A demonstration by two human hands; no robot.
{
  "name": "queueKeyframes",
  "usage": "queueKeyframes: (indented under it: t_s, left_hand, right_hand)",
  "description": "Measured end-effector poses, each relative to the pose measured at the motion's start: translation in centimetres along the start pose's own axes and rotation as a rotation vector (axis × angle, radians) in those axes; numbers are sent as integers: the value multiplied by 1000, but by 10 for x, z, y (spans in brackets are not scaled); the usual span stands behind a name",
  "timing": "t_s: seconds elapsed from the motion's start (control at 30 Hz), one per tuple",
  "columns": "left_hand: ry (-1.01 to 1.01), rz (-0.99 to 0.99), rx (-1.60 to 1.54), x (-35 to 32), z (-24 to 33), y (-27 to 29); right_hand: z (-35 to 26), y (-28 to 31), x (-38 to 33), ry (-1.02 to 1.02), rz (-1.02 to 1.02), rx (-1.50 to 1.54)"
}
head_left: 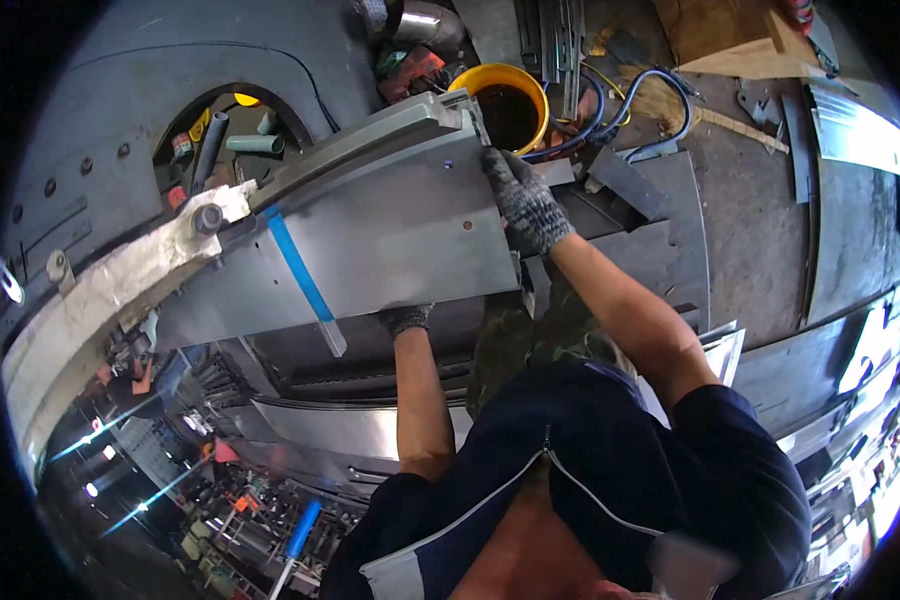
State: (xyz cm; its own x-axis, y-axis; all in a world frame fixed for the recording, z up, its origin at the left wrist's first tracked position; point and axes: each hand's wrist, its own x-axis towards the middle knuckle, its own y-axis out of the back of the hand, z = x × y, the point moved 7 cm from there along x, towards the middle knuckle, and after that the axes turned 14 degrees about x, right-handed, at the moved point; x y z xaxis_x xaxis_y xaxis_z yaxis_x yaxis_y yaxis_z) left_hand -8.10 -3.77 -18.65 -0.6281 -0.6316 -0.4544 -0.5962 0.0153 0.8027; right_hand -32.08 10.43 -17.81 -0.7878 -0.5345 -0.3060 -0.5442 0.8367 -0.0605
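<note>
A wide grey metal sheet (400, 230) lies before me, its far side against a long metal bar (360, 145) of the machine. My right hand (525, 200), in a grey knitted glove, is closed around the sheet's right end near the far corner. At the near edge is my left hand (408, 318), also gloved, holding the sheet from below; its fingers are mostly hidden beneath. A blue strip (298, 262) crosses the sheet, and its grey end sticks out past the near edge. Small holes show in the sheet.
The big grey machine (250, 60) has a round opening with tubes inside; a pale curved arm (120, 270) reaches in from the left. Behind the sheet stands a yellow bucket (500, 75). A blue hose (660, 75), a broom (660, 105) and metal sheets (860, 220) lie to the right.
</note>
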Motion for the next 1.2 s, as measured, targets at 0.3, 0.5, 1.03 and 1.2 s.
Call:
queueKeyframes:
  t_s: [0.3,0.5,1.03,1.2]
  left_hand:
    - [-99,-44,-16,-4,-4,-33]
    - [-50,6,-42,-6,-13,-43]
    - [-113,-9,58,9,-9,-36]
    - [-116,-4,75,14,-20,-62]
  right_hand:
    - [10,-20,18,-157,105,122]
    - [1,-20,18,-254,121,220]
    - [-8,-19,22,-253,154,197]
    - [3,-24,23,-231,154,279]
